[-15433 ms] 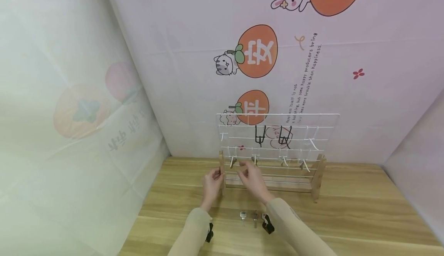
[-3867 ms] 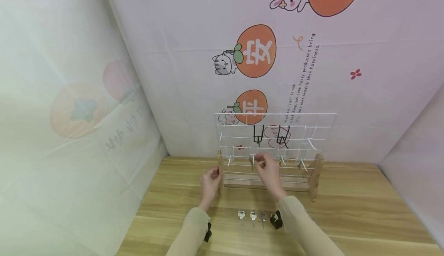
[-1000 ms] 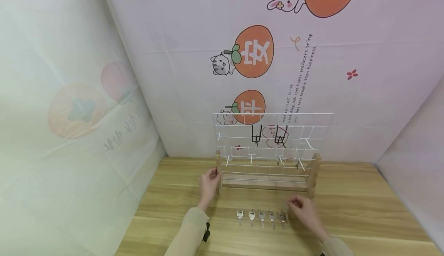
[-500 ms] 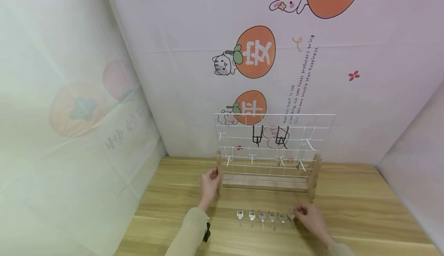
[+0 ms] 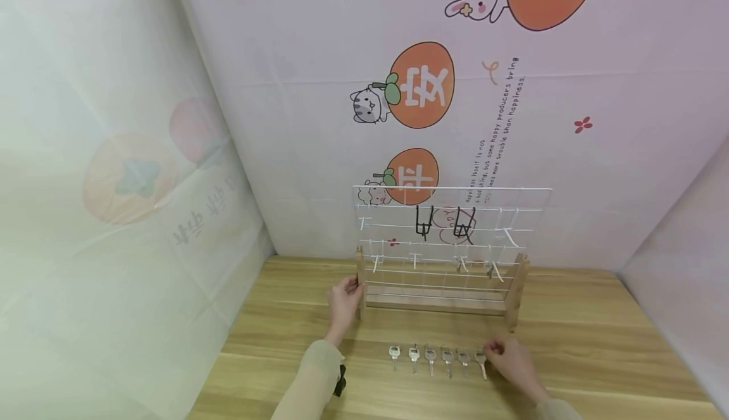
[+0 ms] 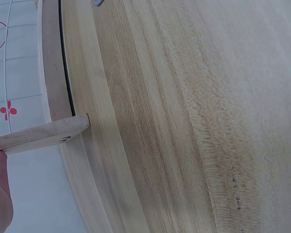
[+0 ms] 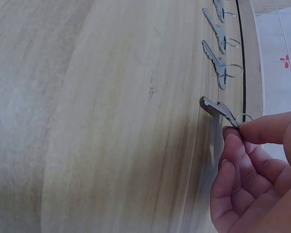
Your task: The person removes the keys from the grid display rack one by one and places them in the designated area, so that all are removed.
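Observation:
My left hand (image 5: 345, 303) grips the left wooden upright (image 5: 360, 284) of a white wire grid rack (image 5: 433, 290); in the left wrist view a finger presses that wooden post (image 6: 43, 135). My right hand (image 5: 514, 363) pinches the head of a silver key (image 5: 481, 362) at the right end of a row of several keys on the table. The right wrist view shows this key (image 7: 218, 109) between thumb and index finger, its blade tip low over the wood and a thin ring at its head. Beside it lies another key (image 7: 217, 68) with its own ring.
White hooks (image 5: 414, 260) and two black hooks (image 5: 423, 222) hang on the grid. Small keys hang from the two lower right hooks (image 5: 494, 271). A printed cloth (image 5: 319, 154) stands behind the rack, and the wood-grain table (image 5: 598, 344) spreads to the right.
Since the earliest frames, the keys on the two lower left hooks have gone and the table row has grown. My right hand has come down from the rack to the row's right end with a key.

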Tool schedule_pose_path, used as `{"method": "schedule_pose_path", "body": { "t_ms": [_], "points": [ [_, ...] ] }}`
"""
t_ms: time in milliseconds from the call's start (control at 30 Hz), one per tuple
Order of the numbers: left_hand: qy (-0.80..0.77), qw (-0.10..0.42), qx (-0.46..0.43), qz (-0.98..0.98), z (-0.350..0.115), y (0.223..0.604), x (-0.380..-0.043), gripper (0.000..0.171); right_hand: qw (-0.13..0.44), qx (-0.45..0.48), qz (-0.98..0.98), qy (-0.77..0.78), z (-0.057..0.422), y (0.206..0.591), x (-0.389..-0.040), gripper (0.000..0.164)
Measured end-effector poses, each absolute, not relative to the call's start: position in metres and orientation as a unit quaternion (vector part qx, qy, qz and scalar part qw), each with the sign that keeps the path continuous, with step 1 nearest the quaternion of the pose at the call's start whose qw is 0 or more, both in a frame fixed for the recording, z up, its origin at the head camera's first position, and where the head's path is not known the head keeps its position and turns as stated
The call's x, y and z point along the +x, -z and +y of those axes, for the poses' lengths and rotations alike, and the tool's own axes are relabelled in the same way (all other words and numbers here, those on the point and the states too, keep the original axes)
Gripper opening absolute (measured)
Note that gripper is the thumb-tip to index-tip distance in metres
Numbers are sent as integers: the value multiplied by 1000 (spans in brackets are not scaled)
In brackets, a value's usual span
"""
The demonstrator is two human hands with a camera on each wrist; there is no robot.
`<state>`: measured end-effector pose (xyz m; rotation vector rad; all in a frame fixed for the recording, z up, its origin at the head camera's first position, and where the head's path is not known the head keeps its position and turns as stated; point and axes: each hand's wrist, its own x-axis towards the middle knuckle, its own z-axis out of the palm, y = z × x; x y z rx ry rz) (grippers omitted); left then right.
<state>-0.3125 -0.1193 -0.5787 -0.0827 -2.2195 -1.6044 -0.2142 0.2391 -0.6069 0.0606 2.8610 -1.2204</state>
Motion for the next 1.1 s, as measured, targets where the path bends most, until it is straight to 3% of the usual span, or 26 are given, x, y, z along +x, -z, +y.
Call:
{"method": "schedule_pose_path", "body": {
  "t_ms": [1100],
  "points": [
    [583, 182, -22, -791, -120, 577, -312, 24, 10, 9, 927, 374, 236, 603, -209, 5]
  ]
}}
